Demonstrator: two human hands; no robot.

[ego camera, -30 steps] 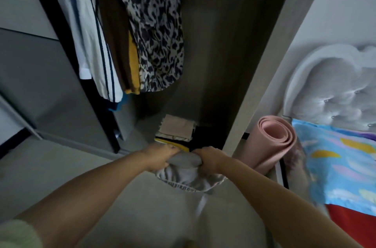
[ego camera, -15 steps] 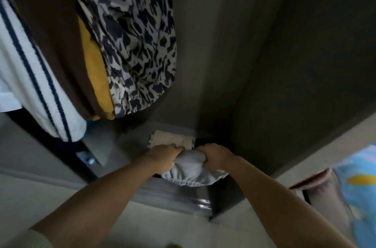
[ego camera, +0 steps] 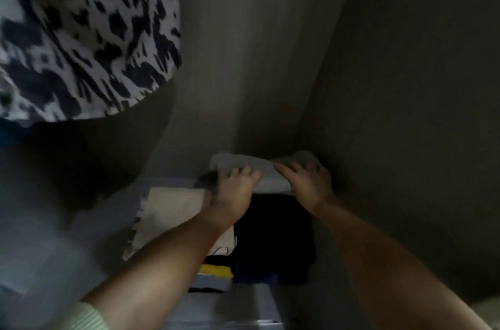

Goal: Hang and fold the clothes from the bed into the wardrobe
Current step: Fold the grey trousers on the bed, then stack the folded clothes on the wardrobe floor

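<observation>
A dim view looked down into a wardrobe (ego camera: 270,59), its grey back panel and right side wall meeting in a corner at centre right. At far left, a black-and-white patterned garment (ego camera: 81,32) hung from above and filled the upper left of the view, blurred. Below it, on the wardrobe floor, lay a folded cream cloth (ego camera: 167,210) with a fringed left edge; nearer the viewer a strip of yellow fabric (ego camera: 216,270) showed under it. Just right of the cream cloth sat a dark folded pile (ego camera: 273,237), almost black, with no detail visible.

The task's thing, a folded pale grey garment (ego camera: 267,170), lay at the back of the wardrobe floor, against the corner, above the far edge of the dark pile. Whether it rested on that pile or just behind it could not be told. Its long axis ran left to right, across the line of the two forearms.

The left hand (ego camera: 232,189) lay over the garment's left half, fingers curled down onto the cloth and holding it. The right hand (ego camera: 305,181) lay over the right half, fingers spread and curled over the fold, also holding it. Neither grip had let go. The two hands sat side by side, nearly touching, about equally far into the wardrobe, the right one closest to the side wall.

The garment lay directly under and ahead of both hands, so the likely next move was to press it flat and draw both hands straight back toward the viewer. A hasty pull could drag the fold open.
</observation>
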